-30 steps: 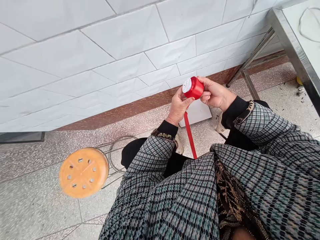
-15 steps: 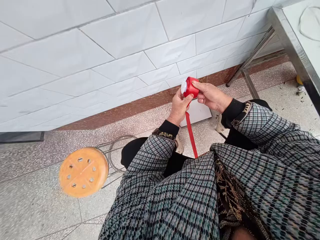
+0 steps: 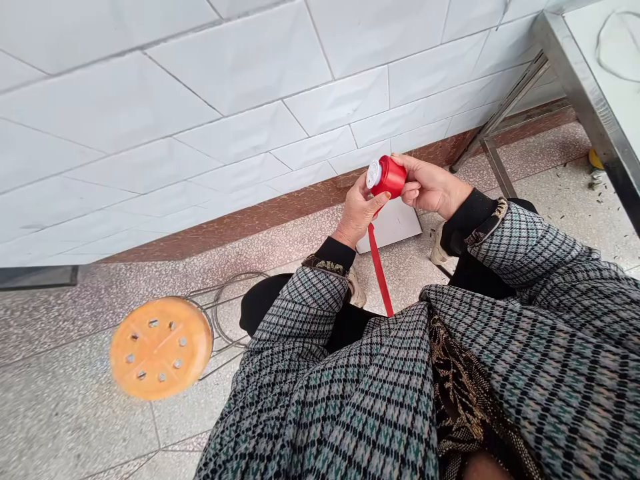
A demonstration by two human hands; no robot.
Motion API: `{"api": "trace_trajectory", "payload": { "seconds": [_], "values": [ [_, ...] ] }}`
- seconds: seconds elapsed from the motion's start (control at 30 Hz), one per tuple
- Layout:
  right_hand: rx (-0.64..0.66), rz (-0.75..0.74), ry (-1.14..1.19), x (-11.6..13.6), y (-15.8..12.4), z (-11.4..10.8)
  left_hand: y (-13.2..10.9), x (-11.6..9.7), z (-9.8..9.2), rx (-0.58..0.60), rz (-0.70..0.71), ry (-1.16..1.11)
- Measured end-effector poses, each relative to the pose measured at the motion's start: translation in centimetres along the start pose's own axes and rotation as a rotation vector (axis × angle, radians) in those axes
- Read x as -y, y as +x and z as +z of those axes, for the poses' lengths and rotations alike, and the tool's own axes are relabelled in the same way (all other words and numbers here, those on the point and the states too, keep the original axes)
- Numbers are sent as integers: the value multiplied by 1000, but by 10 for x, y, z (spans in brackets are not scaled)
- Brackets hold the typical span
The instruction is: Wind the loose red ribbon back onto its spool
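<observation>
A red ribbon roll (image 3: 390, 177) with a white end label is held up in front of me between both hands. My left hand (image 3: 358, 212) grips it from below, thumb pressed on the roll near where the ribbon leaves it. My right hand (image 3: 431, 187) wraps its fingers round the roll from the right. A loose red ribbon strand (image 3: 380, 269) hangs from the roll down to my lap. Both sleeves are checked grey with black cuffs.
A white box (image 3: 395, 227) lies on the floor under my hands, against the tiled wall. An orange round stool (image 3: 160, 347) with a wire frame stands at the lower left. A steel table (image 3: 585, 87) with its legs is at the upper right.
The roll has turned between my hands, first tilting so less red showed, then back to show its side. The hanging ribbon stays in place. The view has shifted slightly.
</observation>
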State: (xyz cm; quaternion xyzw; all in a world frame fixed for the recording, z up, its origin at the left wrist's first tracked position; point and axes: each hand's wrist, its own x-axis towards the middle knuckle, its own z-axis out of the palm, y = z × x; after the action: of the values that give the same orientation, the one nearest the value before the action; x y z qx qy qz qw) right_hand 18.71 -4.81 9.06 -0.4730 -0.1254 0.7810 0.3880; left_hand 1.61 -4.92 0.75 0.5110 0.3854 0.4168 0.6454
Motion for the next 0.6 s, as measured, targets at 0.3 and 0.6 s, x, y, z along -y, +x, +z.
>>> {"api": "trace_trajectory", "payload": {
  "seconds": [0.3, 0.6],
  "values": [
    [-27, -155, -59, -15, 0, 6, -3, -10, 7, -28, -120, -157],
    [-86, -44, 85, -2, 3, 3, -2, -3, 3, -31, -71, -31]
  ]
}}
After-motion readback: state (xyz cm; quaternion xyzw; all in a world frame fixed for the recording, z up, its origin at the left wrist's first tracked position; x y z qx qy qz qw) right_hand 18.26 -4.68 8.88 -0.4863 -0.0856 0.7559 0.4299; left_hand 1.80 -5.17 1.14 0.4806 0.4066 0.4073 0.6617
